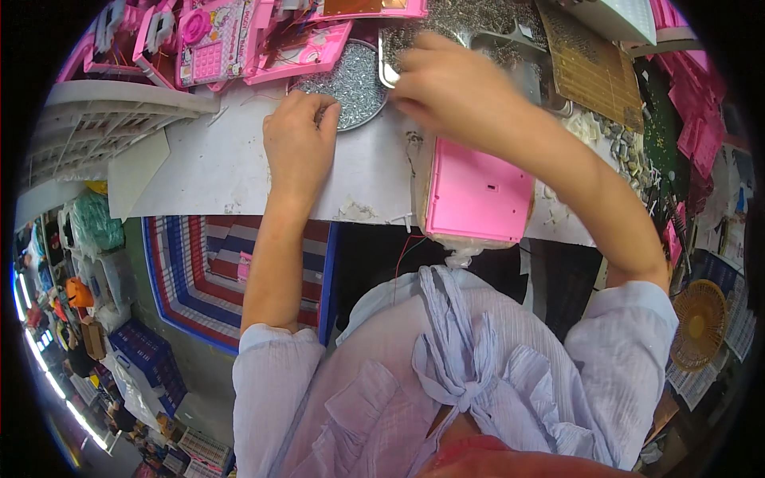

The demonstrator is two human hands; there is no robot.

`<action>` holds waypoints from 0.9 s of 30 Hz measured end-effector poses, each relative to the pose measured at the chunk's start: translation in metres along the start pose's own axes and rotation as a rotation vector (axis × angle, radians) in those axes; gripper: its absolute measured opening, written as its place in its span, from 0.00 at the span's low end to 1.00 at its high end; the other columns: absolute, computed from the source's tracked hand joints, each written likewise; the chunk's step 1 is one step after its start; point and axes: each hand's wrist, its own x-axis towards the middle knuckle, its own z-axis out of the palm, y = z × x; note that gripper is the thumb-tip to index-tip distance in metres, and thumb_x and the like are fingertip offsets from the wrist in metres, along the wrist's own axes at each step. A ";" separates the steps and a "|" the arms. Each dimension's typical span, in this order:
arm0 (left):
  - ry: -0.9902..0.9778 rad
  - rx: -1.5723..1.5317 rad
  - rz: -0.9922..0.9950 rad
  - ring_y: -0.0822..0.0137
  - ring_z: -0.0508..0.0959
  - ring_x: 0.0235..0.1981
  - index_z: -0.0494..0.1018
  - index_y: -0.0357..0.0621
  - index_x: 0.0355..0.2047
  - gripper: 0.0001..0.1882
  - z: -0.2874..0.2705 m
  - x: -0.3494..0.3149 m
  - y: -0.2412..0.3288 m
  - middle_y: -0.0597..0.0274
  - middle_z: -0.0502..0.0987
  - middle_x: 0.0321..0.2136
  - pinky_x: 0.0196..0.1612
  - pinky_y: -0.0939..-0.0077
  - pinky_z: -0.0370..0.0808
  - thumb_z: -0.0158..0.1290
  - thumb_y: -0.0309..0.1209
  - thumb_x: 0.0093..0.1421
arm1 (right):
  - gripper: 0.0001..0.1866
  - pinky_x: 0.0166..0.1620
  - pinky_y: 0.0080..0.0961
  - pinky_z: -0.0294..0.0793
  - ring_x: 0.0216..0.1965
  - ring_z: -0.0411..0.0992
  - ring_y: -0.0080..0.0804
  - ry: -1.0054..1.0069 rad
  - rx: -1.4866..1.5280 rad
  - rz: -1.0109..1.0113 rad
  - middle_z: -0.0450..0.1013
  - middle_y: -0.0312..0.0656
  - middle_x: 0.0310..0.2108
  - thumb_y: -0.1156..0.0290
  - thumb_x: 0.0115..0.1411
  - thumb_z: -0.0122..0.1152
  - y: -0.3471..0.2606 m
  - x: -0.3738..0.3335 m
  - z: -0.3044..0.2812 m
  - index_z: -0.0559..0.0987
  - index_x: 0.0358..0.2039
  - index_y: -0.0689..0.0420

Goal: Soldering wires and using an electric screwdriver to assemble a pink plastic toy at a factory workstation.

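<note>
I see my left hand resting on the white work surface, its fingers curled loosely at the near rim of the round metal dish of small silver screws. The fingertips seem pinched together at the dish edge, but I cannot tell whether a screw sits between them. My right hand reaches farther out, over the rectangular metal tray of screws just right of the dish; it is blurred, fingers bent downward, and I cannot tell whether it grips anything.

The flat pink plastic toy casing lies back side up on the near right part of the surface, under my right forearm and well apart from both hands. Far left, more pink toy keyboard shells are stacked; far right sits a brown perforated circuit board.

To do this picking well, I judge it best to keep the left wrist planted on the surface for steadiness, take one screw at a time with thumb and forefinger, and keep the right forearm lifted clear of the casing so it does not slide off the near edge.
</note>
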 end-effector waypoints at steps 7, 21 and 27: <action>0.189 -0.099 0.078 0.60 0.79 0.31 0.81 0.45 0.32 0.03 0.007 -0.003 -0.014 0.62 0.79 0.29 0.37 0.63 0.68 0.62 0.29 0.58 | 0.08 0.52 0.39 0.68 0.48 0.70 0.33 0.017 -0.171 -0.026 0.77 0.31 0.36 0.63 0.52 0.68 -0.005 0.057 0.064 0.86 0.32 0.50; -0.087 -0.327 0.168 0.54 0.76 0.28 0.76 0.39 0.29 0.08 0.023 -0.005 0.064 0.55 0.75 0.27 0.32 0.62 0.72 0.61 0.30 0.62 | 0.09 0.39 0.40 0.76 0.33 0.77 0.47 0.071 0.392 0.295 0.78 0.47 0.30 0.68 0.60 0.65 0.033 -0.027 -0.015 0.83 0.34 0.61; -0.155 -0.012 0.356 0.53 0.75 0.26 0.73 0.40 0.27 0.10 0.032 -0.001 0.099 0.55 0.72 0.26 0.29 0.61 0.72 0.60 0.31 0.62 | 0.09 0.40 0.43 0.76 0.34 0.78 0.51 -0.073 0.324 0.417 0.80 0.48 0.30 0.69 0.58 0.64 0.061 -0.123 -0.037 0.85 0.35 0.60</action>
